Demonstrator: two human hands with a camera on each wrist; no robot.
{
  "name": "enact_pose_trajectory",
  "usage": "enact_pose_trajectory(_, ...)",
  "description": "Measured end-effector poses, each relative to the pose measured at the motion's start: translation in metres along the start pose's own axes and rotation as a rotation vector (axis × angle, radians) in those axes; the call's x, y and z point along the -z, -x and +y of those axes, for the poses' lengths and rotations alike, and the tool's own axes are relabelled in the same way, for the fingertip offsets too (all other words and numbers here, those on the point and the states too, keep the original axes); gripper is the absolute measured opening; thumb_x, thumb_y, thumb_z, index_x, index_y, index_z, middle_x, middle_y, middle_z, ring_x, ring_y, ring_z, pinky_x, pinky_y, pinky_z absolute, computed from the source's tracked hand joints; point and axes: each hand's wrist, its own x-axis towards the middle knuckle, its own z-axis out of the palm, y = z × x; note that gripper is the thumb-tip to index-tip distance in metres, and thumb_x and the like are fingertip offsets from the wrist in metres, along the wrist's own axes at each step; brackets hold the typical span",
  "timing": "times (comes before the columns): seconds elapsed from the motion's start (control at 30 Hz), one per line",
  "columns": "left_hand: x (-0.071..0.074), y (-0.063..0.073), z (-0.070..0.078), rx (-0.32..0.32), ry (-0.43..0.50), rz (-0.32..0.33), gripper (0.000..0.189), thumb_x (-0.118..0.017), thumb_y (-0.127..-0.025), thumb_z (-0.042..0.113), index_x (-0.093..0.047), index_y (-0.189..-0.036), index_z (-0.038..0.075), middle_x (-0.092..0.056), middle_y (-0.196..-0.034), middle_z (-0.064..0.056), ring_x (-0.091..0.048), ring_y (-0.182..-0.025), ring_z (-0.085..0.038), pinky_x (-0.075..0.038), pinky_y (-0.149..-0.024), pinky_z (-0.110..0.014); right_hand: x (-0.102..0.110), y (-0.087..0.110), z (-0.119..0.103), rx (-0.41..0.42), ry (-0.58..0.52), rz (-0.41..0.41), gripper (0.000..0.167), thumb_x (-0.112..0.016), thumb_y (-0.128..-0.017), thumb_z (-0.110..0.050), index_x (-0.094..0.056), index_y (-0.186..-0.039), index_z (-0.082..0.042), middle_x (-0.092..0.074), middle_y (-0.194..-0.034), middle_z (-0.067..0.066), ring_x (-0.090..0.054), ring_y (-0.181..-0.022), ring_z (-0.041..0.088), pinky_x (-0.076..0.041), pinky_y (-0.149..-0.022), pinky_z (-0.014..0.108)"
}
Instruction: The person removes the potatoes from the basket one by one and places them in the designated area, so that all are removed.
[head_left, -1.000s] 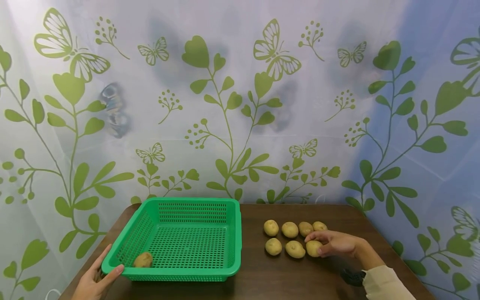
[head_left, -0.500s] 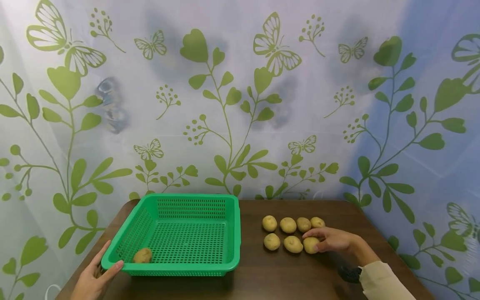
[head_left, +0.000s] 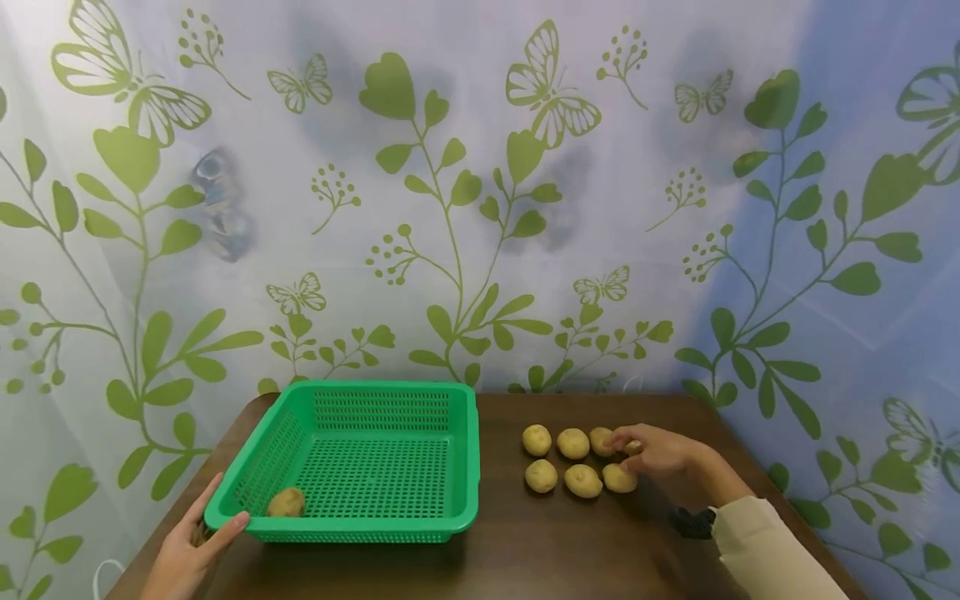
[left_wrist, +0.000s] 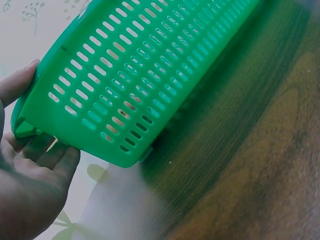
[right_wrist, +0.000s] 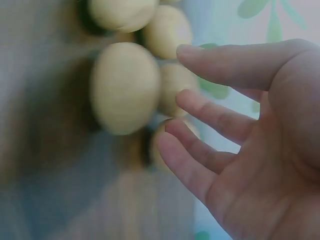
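Note:
My left hand (head_left: 191,542) grips the near left corner of a green plastic basket (head_left: 360,524), its thumb over the rim and the fingers below, as the left wrist view shows. One potato (head_left: 287,502) lies inside the basket, by that corner. On the right, my right hand (head_left: 663,454) hovers over the right end of two rows of potatoes, fingers apart and holding nothing. Below the hand lies the right potato of the front row (head_left: 619,478). The fingers partly cover the rightmost potato of the back row (head_left: 632,447). In the right wrist view the potatoes (right_wrist: 125,89) are blurred.
The other potatoes stand in rows on the brown wooden table (head_left: 525,550), between basket and right hand. A black band (head_left: 693,522) is at my right wrist. Behind the table hangs a curtain (head_left: 480,208) with green leaves and butterflies.
My right hand has let go of the right potato in the front row, which stays on the table, and has moved up and back toward the back row. The left hand keeps its grip.

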Motion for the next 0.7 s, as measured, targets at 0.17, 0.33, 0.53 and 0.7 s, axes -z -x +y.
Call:
enact_pose_trajectory(0.17, -0.003, 0.000, -0.002, -0.023, 0.050, -0.001, 0.090, -0.061, -0.108, 0.026, 0.006, -0.165, 0.005, -0.001, -0.164, -0.035, -0.038, -0.097, 0.030, -0.047, -0.080, -0.008, 0.012, -0.001, -0.018, -0.010, 0.065, 0.011, 0.036, -0.066, -0.101, -0.005, -0.060, -0.136, 0.002, -0.060, -0.122, 0.019, -0.058, -0.112, 0.038, -0.052, -0.089, 0.053)
enact_pose_trajectory(0.33, -0.004, 0.000, -0.006, -0.030, 0.092, 0.016, 0.089, -0.061, -0.108, 0.024, 0.005, -0.165, 0.004, -0.001, -0.164, -0.035, -0.040, -0.098, 0.028, -0.047, -0.081, -0.007, 0.017, -0.013, -0.033, 0.025, 0.042, -0.049, 0.037, -0.064, -0.102, -0.008, -0.059, -0.137, 0.000, -0.057, -0.128, 0.023, -0.058, -0.110, 0.037, -0.054, -0.084, 0.051)
enact_pose_trajectory(0.53, -0.004, -0.001, -0.009, -0.055, 0.188, 0.018, 0.089, -0.062, -0.107, 0.017, 0.004, -0.164, 0.002, 0.002, -0.163, -0.038, -0.046, -0.101, 0.025, -0.049, -0.082, -0.009, 0.014, -0.033, -0.050, 0.051, 0.102, -0.119, 0.041, -0.066, -0.102, -0.015, -0.058, -0.140, -0.001, -0.057, -0.132, 0.023, -0.057, -0.117, 0.038, -0.051, -0.091, 0.055)
enact_pose_trajectory(0.7, -0.004, -0.002, -0.008, -0.045, 0.154, 0.014, 0.089, -0.062, -0.107, 0.019, 0.005, -0.164, 0.002, -0.001, -0.162, -0.040, -0.045, -0.100, 0.025, -0.050, -0.081, -0.009, 0.012, -0.047, -0.060, 0.098, 0.170, -0.155, 0.040, -0.067, -0.102, -0.015, -0.059, -0.139, -0.002, -0.060, -0.128, 0.021, -0.056, -0.118, 0.038, -0.050, -0.094, 0.057)
